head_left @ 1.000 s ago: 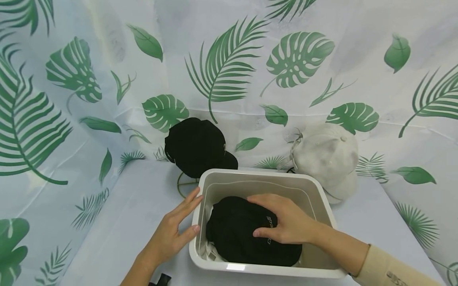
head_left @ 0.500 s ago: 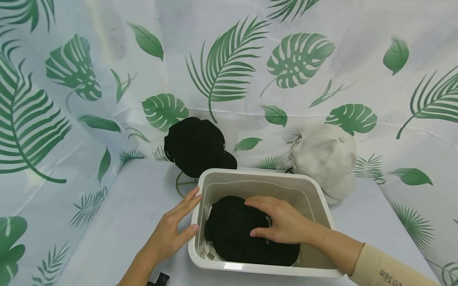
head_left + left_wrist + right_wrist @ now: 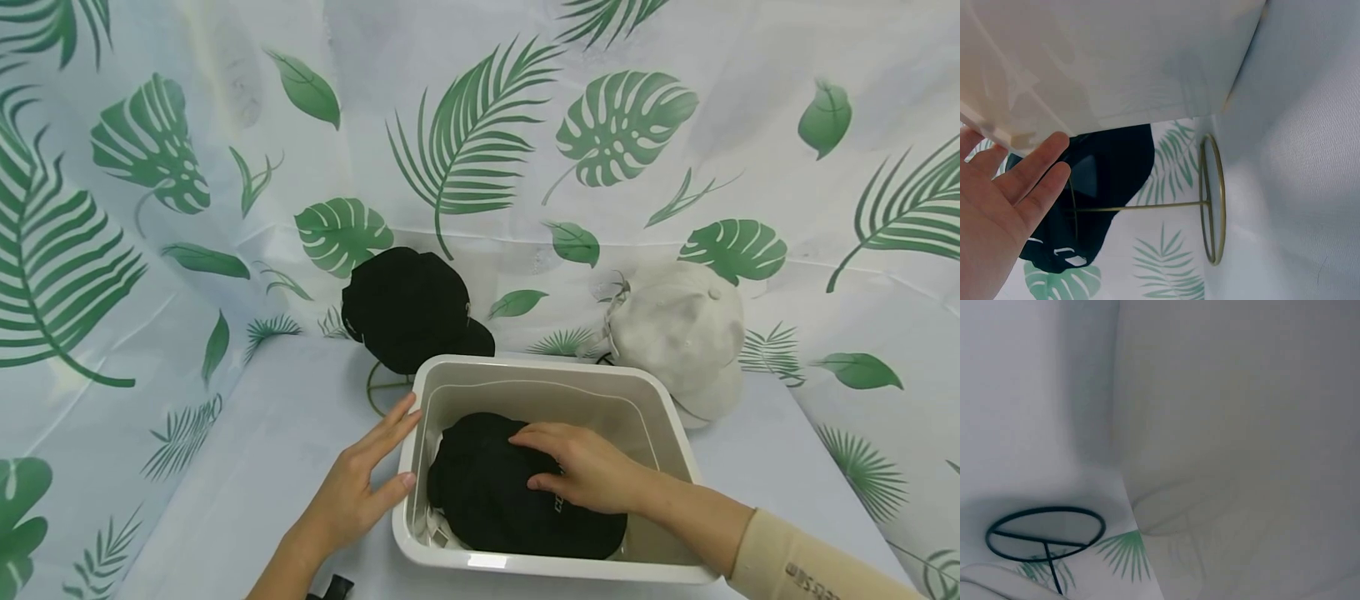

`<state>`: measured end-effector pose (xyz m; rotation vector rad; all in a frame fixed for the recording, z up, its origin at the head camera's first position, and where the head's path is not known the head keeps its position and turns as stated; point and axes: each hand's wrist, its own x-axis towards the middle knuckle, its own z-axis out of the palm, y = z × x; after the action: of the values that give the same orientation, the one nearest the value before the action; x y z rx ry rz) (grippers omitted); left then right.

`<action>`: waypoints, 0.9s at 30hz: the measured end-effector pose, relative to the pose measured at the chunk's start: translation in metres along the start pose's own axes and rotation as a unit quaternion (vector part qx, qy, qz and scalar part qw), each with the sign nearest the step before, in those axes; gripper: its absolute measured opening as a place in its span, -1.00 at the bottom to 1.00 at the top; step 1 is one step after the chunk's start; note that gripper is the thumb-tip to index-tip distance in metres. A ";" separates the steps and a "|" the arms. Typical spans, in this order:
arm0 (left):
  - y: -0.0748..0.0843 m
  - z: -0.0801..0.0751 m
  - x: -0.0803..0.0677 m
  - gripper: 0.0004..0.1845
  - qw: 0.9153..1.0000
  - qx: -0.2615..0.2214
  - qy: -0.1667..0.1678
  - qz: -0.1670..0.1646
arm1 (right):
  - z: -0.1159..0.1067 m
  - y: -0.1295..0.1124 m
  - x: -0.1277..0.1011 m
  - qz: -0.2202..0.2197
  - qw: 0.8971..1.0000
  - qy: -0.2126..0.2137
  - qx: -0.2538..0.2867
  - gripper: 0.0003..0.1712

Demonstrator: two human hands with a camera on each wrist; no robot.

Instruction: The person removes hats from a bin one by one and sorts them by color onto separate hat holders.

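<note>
Black cap (image 3: 495,500) lying crown-up inside the white plastic bin (image 3: 667,417), on top of a pale item of which only a corner shows at the bin's near-left inside wall. The right hand (image 3: 588,467) rests on the crown of this cap with fingers spread and only lightly bent, thumb along the near side; the palm lies flat on the fabric, pressing rather than pinching. White lettering on the cap shows just beneath the thumb. A beige sleeve (image 3: 795,567) covers the forearm behind this hand.

The left hand (image 3: 360,492) lies flat against the outer left wall of the bin, fingers straight and extended toward the far-left corner, thumb touching the wall near the rim; it holds nothing. In the left wrist view the same hand (image 3: 1004,200) is seen under the bin's rim (image 3: 1116,62).

Beyond the left hand, a 2nd black cap (image 3: 408,308) sits on a thin gold wire stand (image 3: 1210,200) with a ring base. Beyond the right hand, past the bin's far-right corner, a white cap (image 3: 682,333) sits on a dark wire stand (image 3: 1044,534). A leaf-printed cloth (image 3: 150,167) covers the table and the backdrop.
</note>
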<state>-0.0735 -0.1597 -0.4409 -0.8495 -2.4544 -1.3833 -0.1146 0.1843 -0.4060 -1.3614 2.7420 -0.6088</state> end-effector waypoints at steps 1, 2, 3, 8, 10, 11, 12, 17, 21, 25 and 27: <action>0.000 0.000 0.000 -0.28 1.000 0.002 0.002 0.003 | 0.000 0.000 0.000 0.001 1.000 -0.002 0.002 -0.39; -0.001 0.000 0.000 -0.28 1.000 0.004 0.004 0.005 | 0.000 0.001 0.001 0.002 1.000 -0.004 0.006 -0.41; -0.001 0.000 0.000 -0.28 1.000 0.006 0.007 0.008 | 0.000 0.001 0.001 0.003 1.000 -0.006 0.010 -0.43; -0.001 -0.001 0.000 -0.28 1.000 0.012 0.009 0.007 | -0.001 0.002 0.002 0.000 1.000 -0.011 0.028 -0.53; -0.001 -0.001 -0.001 -0.27 1.000 0.012 0.005 -0.001 | -0.001 0.002 0.003 -0.001 0.999 -0.011 0.036 -0.56; 0.000 -0.002 -0.001 -0.27 1.000 0.012 0.001 -0.005 | 0.000 0.002 0.003 -0.002 0.999 -0.011 0.039 -0.57; -0.001 -0.002 -0.001 -0.27 1.000 0.012 0.001 -0.006 | 0.000 0.002 0.003 -0.003 0.999 -0.010 0.043 -0.57; -0.001 -0.002 -0.001 -0.28 1.000 0.013 0.002 -0.007 | -0.003 0.001 0.003 -0.004 0.998 -0.004 0.062 -0.57; -0.001 -0.001 -0.001 -0.26 1.000 0.003 0.000 -0.006 | -0.008 0.000 0.003 0.003 0.997 0.004 0.078 -0.58; -0.001 -0.001 0.000 -0.25 1.000 0.000 -0.005 -0.005 | -0.012 0.000 0.001 0.012 0.996 0.019 0.088 -0.60; -0.001 -0.001 0.000 -0.25 1.000 0.000 -0.008 -0.007 | -0.012 0.000 -0.001 0.011 0.995 0.035 0.090 -0.59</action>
<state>-0.0739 -0.1606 -0.4414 -0.8475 -2.4762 -1.3860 -0.1167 0.1889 -0.3947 -1.2917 2.6720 -0.8952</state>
